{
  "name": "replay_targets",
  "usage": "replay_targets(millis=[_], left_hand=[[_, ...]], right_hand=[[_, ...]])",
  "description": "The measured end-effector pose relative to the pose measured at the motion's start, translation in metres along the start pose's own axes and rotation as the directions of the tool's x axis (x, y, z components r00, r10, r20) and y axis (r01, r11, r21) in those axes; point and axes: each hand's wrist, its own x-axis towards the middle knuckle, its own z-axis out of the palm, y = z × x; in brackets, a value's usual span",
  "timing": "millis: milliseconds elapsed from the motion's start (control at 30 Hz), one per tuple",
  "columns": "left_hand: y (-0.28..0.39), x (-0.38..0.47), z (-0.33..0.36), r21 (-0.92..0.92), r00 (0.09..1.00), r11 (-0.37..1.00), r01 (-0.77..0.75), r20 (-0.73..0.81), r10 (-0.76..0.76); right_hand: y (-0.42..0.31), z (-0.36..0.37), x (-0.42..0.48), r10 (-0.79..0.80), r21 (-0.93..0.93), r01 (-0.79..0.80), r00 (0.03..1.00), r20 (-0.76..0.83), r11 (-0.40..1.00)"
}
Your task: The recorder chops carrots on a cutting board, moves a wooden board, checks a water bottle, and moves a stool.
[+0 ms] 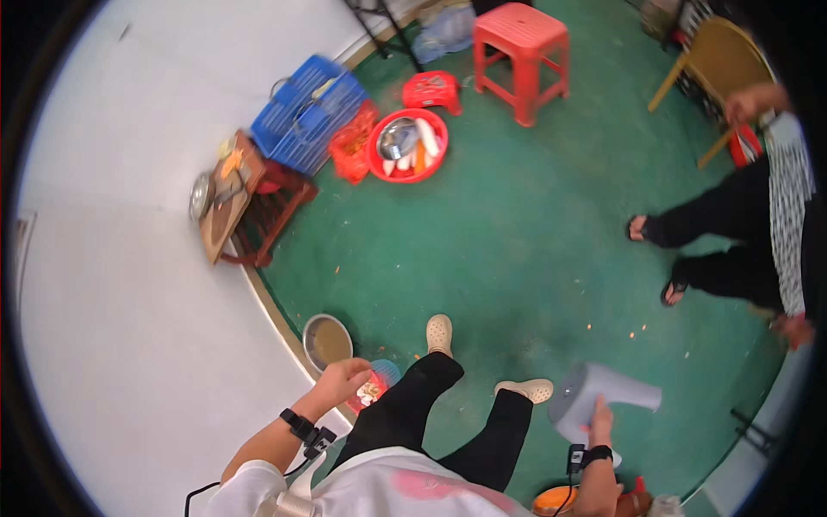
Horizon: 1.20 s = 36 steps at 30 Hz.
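My right hand (601,420) grips a grey plastic appliance (575,400) with a broad rounded body and a tapered spout pointing right. My left hand (342,382) hangs by my thigh with loosely bent fingers and nothing seen in it. Just beyond it, a steel basin (327,340) of murky brownish liquid rests on the floor by the wall. Below the fingers lies a red plastic bag (369,391) with pale scraps, beside a blue perforated basket (387,370). An orange-filled container (554,499) shows below the right wrist, partly hidden.
A red tub (444,123) holds peeled vegetables and a metal bowl (397,138). Near it are a blue crate (303,116), a low red stool (431,89) and a taller one (522,32). A cutting board (226,213) lies on a wooden stand. Another person (723,207) stands right.
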Motion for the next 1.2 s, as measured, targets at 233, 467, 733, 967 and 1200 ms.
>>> replay_targets(millis=[233, 467, 733, 967, 1200], left_hand=[[-0.089, 0.006, -0.113, -0.468, 0.960, 0.883, 0.035, -0.229, -0.159], [-0.142, -0.017, -0.175, -0.781, 0.883, 0.621, -0.063, -0.333, -0.329], [-0.163, -0.031, -0.242, -0.919, 0.801, 0.345, -0.192, -0.350, -0.485], [-0.184, 0.025, -0.309, -0.961, 0.915, 0.187, -0.203, -0.254, -0.313], [-0.228, 0.115, -0.368, -1.000, 0.936, -0.008, 0.025, 0.026, -0.350]], right_hand=[[-0.199, 0.223, -0.119, -0.581, -0.585, 0.640, 0.747, 0.323, 0.498], [-0.368, 0.405, -0.341, -0.441, -0.141, 0.696, 0.585, 0.681, 0.704], [-0.440, 0.508, -0.450, -0.139, -0.085, 0.613, 0.308, 0.941, 0.786], [-0.482, 0.625, -0.446, 0.117, -0.279, 0.654, 0.280, 0.953, 0.703], [-0.529, 0.755, -0.445, 0.231, -0.425, 0.671, 0.363, 0.903, 0.607]])
